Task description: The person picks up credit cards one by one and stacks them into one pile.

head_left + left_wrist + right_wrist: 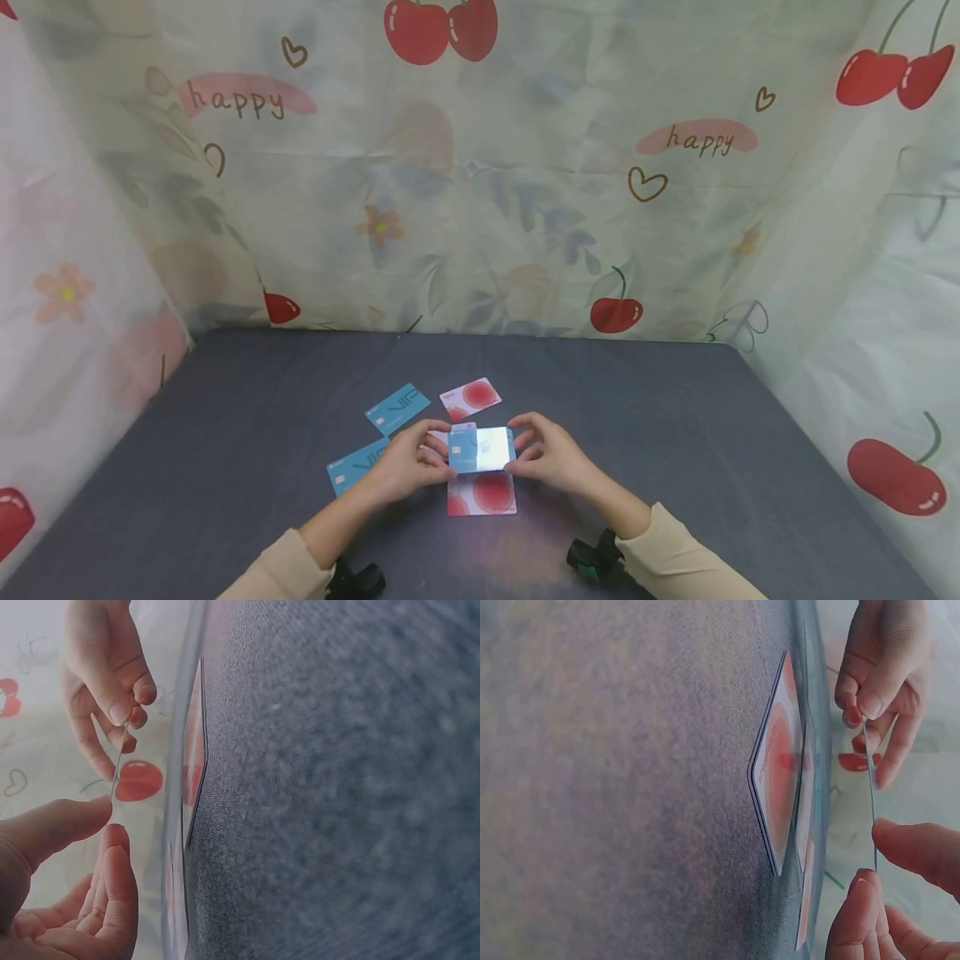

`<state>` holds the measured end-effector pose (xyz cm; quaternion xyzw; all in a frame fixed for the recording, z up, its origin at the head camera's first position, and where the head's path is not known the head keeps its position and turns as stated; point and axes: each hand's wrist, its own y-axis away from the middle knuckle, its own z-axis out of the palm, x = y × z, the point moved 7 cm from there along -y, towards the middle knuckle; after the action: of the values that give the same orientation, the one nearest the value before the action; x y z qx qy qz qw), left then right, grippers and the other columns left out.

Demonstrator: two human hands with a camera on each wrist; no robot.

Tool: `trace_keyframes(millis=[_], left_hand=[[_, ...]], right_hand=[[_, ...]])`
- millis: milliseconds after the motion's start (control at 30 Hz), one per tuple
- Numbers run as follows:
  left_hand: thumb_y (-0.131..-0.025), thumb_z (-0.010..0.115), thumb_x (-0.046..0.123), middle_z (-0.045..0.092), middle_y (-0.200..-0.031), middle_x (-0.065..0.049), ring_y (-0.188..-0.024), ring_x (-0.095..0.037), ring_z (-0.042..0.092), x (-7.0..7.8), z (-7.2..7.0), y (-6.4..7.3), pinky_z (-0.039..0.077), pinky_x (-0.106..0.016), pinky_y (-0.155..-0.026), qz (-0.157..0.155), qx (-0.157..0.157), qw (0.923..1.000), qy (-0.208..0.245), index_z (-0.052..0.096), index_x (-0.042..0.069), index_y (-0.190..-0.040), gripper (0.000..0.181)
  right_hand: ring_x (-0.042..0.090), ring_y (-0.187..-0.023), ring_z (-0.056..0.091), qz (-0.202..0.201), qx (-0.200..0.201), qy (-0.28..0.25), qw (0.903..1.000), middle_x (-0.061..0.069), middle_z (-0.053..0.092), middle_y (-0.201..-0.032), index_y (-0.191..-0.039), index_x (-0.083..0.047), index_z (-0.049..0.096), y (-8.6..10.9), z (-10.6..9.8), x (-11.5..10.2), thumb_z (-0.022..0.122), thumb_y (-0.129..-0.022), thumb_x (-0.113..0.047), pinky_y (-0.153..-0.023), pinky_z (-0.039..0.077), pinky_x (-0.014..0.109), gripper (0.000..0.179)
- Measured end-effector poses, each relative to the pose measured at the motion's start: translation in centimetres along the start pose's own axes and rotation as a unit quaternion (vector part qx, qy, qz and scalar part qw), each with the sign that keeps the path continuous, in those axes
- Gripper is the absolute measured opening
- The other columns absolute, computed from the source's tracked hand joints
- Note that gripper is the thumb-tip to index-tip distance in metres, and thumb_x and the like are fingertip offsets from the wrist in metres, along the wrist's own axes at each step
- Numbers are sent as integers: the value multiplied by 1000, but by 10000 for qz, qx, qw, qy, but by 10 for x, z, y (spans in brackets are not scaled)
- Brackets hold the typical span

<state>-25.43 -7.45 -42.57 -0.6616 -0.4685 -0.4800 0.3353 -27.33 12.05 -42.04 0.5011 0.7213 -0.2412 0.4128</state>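
Observation:
A blue card [462, 451] with a bright glare patch is held level by its two ends, raised over the cards on the table. My left hand [412, 460] pinches its left end between thumb and fingers. At the other end, my right hand [551, 454] pinches it the same way. Seen edge-on, the card is a thin line in the left wrist view, with my left thumb [82, 821] at its near end. Below it lies a pink card with red circles [487, 497], its upper part covered in the head view. Another pink card [440, 437] shows partly behind my left fingers.
Two blue cards lie to the left, one farther back [397, 408] and one [352, 467] partly behind my left hand. A pink card [470, 398] lies just beyond the held one. The dark grey tabletop [637, 400] meets a patterned curtain [525, 208] at the back.

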Motion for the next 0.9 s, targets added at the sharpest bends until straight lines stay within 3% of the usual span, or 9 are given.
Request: trace_keyframes(millis=[367, 900], left_hand=[[-77, 74, 9, 57, -97, -12, -76, -12, 61, -2, 1, 2, 53, -22, -68, -243, -118, 9995, -188, 46, -1, -125, 57], [-75, 75, 6, 58, -93, -11, -74, -11, 62, 0, 2, 6, 54, -24, -67, -272, -160, 9988, -363, 47, -3, -122, 56]], right_hand=[[13, -73, 62, 46, -63, -69, 9999, 12, 58, -95, -121, -1, 48, 3, 4, 2, 76, -75, -9, -63, 50, 24, 55], [13, -75, 63, 221, -230, -65, 9995, 9, 57, -96, -121, -3, 47, 8, 8, 4, 76, -76, -13, -69, 53, 25, 55]])
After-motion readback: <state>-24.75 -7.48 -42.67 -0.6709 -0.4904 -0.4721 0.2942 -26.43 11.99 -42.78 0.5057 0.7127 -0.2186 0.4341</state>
